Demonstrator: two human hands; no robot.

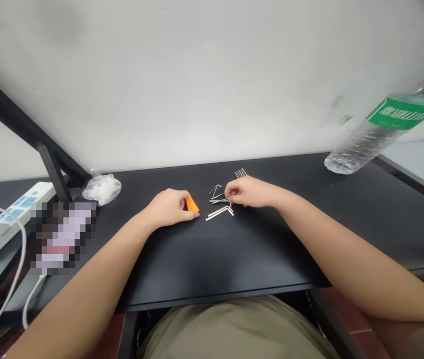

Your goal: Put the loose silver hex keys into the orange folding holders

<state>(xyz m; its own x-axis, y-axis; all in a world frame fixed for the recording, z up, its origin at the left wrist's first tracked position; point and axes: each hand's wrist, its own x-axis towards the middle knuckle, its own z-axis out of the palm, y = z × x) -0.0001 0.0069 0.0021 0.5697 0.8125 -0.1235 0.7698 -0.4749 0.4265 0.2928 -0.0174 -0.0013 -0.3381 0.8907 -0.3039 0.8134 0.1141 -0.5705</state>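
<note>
An orange piece point(192, 204) sits between the thumb and fingers of my left hand point(172, 207), just above the black tabletop or on it. Several L-shaped metal hex keys point(219, 212) lie loose on the table between my two hands. My right hand point(246, 191) is pinched at one of the thin hex keys at the right side of this group. Behind the right hand, a row of metal rods point(240, 173) shows, partly hidden by the hand.
A crumpled clear plastic bag point(101, 188) lies at the back left. Further left are a blurred-out phone-like object point(64, 234) with a white cable and a white power strip point(13, 214). A plastic bottle with a green label point(402, 112) stands at the back right.
</note>
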